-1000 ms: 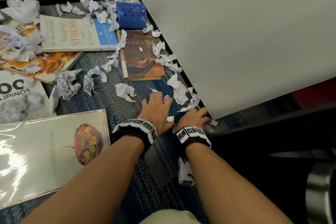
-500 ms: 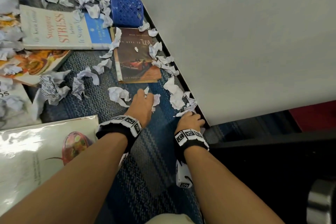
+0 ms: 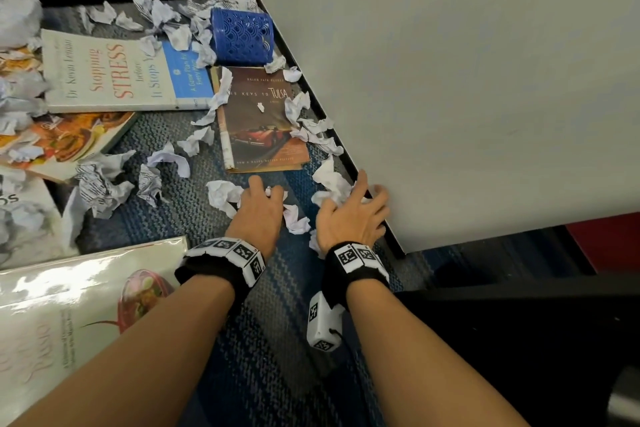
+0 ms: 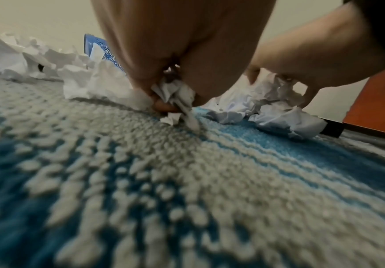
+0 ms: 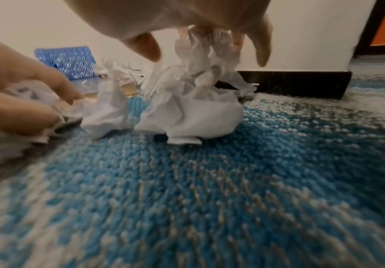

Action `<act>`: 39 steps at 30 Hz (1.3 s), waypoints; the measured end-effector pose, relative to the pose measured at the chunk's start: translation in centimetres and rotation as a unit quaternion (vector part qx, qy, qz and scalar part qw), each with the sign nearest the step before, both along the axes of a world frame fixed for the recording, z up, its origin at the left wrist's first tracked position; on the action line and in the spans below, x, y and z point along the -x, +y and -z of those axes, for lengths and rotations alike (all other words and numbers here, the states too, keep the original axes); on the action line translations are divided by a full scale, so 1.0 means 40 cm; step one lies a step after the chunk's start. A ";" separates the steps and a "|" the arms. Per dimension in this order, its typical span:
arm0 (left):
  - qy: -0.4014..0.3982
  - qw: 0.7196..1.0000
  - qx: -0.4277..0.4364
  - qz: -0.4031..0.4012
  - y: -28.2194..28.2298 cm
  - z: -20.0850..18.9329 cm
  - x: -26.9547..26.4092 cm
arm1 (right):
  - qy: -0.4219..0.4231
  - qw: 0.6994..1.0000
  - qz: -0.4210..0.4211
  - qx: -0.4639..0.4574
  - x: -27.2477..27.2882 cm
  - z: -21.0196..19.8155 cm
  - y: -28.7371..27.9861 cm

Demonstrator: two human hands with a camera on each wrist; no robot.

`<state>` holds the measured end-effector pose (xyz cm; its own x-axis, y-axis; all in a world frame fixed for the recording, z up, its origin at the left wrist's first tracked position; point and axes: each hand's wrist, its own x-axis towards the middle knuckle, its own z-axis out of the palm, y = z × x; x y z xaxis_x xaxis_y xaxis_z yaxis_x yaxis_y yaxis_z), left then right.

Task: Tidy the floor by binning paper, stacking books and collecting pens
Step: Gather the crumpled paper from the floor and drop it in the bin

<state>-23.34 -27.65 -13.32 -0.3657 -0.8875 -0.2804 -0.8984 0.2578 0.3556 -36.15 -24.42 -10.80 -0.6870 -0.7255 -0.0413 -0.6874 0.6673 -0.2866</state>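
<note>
The carpet (image 3: 284, 305) by the white wall (image 3: 467, 80) is strewn with books and crumpled paper, so in my judgement the step in hand is gathering scraps for binning, and it goes best by working the near patch clean before reaching farther. The largest things, the glossy cookbook (image 3: 69, 305) at the near left, the stress book (image 3: 114, 71) and the Tulsa novel (image 3: 263, 121), lie flat and apart, several with scraps on their covers; they are best left alone until the paper is off them. The blue mesh holder (image 3: 242, 36) lies on its side in the far corner, ringed by scraps; no bin and no pens show. The right hand (image 3: 349, 215) has its fingers curled into a wad of paper (image 5: 194, 101) against the black skirting (image 5: 301, 83), part of the wad resting on the carpet; closing fully and lifting straight up should keep pieces from dropping. The left hand (image 3: 259, 208) pinches a small crumpled scrap (image 4: 175, 98) low against the pile. One loose scrap (image 3: 296, 218) lies between the two hands and another ball (image 3: 221, 192) just left of the left hand; sweeping both into the grip would save a trip.
</note>
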 end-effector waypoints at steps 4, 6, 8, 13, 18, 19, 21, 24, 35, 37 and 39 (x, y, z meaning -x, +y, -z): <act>-0.006 0.989 0.144 -0.017 0.018 -0.012 -0.025 | -0.039 0.995 -0.073 -0.051 -0.018 0.060 -0.018; -0.042 0.984 0.165 -0.042 0.028 -0.017 -0.037 | -0.011 0.992 -0.094 -0.084 -0.017 0.084 -0.019; -0.082 0.987 0.112 -0.078 0.039 -0.012 -0.049 | 0.030 0.989 -0.105 -0.098 -0.014 0.092 -0.018; -0.088 0.988 0.037 -0.125 0.056 0.013 -0.045 | 0.071 0.988 -0.111 -0.082 -0.027 0.084 -0.025; -0.063 0.986 0.080 -0.134 0.040 0.011 -0.028 | 0.043 0.985 -0.146 -0.085 -0.033 0.071 -0.032; -0.058 0.987 0.087 -0.124 0.037 0.011 -0.026 | 0.026 0.985 -0.151 -0.084 -0.030 0.068 -0.033; -0.052 0.990 0.096 -0.092 0.030 0.014 -0.026 | -0.008 0.985 -0.151 -0.078 -0.027 0.057 -0.036; -0.029 0.992 0.119 -0.043 0.024 0.023 -0.019 | -0.071 0.993 -0.097 -0.010 -0.031 0.026 -0.030; 0.056 0.997 -0.038 -0.023 -0.013 -0.002 -0.043 | -0.109 0.993 0.005 0.050 -0.044 -0.042 0.046; 0.055 0.997 -0.025 -0.049 -0.006 -0.016 -0.059 | -0.076 0.997 -0.016 -0.005 -0.061 -0.031 0.072; 0.044 0.996 -0.022 -0.074 0.008 -0.022 -0.067 | -0.042 0.993 -0.054 -0.091 -0.084 -0.010 0.106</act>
<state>-20.66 -27.35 -12.44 -0.2564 -0.9212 -0.2926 -0.8901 0.1070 0.4431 -32.79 -20.17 -10.40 -0.5937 -0.7704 -0.2326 -0.7369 0.6366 -0.2276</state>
